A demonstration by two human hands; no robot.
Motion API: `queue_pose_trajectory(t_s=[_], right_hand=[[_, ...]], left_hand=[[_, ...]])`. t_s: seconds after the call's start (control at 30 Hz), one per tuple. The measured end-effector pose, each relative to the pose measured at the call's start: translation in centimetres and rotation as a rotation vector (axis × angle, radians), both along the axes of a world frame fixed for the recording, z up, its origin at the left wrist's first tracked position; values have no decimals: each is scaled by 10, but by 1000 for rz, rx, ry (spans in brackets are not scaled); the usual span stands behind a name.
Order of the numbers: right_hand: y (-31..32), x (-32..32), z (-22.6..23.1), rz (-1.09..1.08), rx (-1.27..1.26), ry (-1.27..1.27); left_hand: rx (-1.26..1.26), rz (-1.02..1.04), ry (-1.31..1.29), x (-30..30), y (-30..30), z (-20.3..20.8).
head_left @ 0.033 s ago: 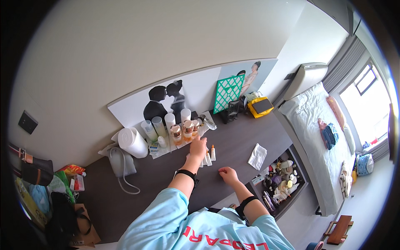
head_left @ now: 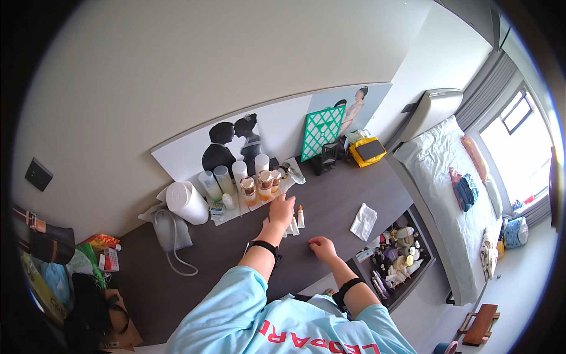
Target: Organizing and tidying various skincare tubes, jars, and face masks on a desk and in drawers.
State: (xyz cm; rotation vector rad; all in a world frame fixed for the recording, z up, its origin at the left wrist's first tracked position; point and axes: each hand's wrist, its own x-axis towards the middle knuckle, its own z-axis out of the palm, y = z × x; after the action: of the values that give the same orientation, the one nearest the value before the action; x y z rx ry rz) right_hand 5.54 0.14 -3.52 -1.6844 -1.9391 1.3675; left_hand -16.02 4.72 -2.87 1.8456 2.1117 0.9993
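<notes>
My left hand [head_left: 279, 213] hovers over the dark desk, just in front of a row of cosmetic bottles. Its thumb stands away from the other fingers, and I see nothing held. Beside and partly beneath it are small white tubes [head_left: 295, 226]; one tube with an orange tip [head_left: 301, 218] stands just to the right. Bottles with copper-coloured caps [head_left: 265, 184] are closest to the left fingertips. My right hand [head_left: 323, 248] rests near the desk's front edge, its fingers curled in with nothing showing in them.
Frosted cylinders [head_left: 223, 179] and a white paper roll [head_left: 187, 202] stand behind at left, near a grey device with a hose [head_left: 173, 228]. A white cloth [head_left: 364, 222] lies to the right, above an open drawer [head_left: 433, 259] full of toiletries. A yellow box [head_left: 368, 152] sits at the far corner.
My left hand has shifted slightly to the right, and its thumb now shows spread out on the left side. My right hand has stayed in place.
</notes>
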Motion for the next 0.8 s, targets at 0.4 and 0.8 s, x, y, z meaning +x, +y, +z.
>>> queue_pose_trajectory(t_s=[0.4, 0.8], right_hand=[[-1, -8, -5, -217, 321, -56], [-3, -54, 54, -68, 335, -474]], left_hand=[[-61, -414, -38, 76, -67, -18], [-361, -202, 116, -6, -79, 39]])
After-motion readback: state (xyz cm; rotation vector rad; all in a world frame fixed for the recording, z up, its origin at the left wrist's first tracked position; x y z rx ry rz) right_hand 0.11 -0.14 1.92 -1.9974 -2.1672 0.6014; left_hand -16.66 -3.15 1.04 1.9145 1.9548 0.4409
